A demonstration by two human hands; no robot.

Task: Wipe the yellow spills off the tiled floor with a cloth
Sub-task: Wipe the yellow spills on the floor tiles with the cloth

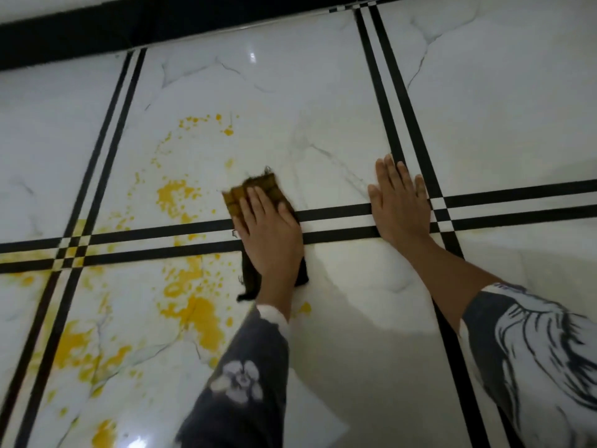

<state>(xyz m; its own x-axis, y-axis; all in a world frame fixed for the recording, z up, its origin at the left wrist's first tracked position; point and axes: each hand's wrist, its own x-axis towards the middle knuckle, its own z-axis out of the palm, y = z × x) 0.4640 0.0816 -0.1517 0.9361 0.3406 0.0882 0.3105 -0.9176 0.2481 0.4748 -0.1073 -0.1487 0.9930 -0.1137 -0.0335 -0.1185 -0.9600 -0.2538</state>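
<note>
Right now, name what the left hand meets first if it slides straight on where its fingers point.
The left hand, flat on the cloth, points away and slightly left. Bare tile lies ahead, then probably the small yellow drop beyond the cloth, though it may pass just right of it.

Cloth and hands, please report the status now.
Left hand flat, pressing brown cloth on the black tile lines. Right hand flat on bare floor, bracing. Yellow spills lie unwiped left of the cloth. Nothing in the way.

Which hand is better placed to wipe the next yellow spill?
Left: the left hand presses the cloth, just beside the yellow spills. The right hand lies flat on the tiled floor, farther away.
</note>
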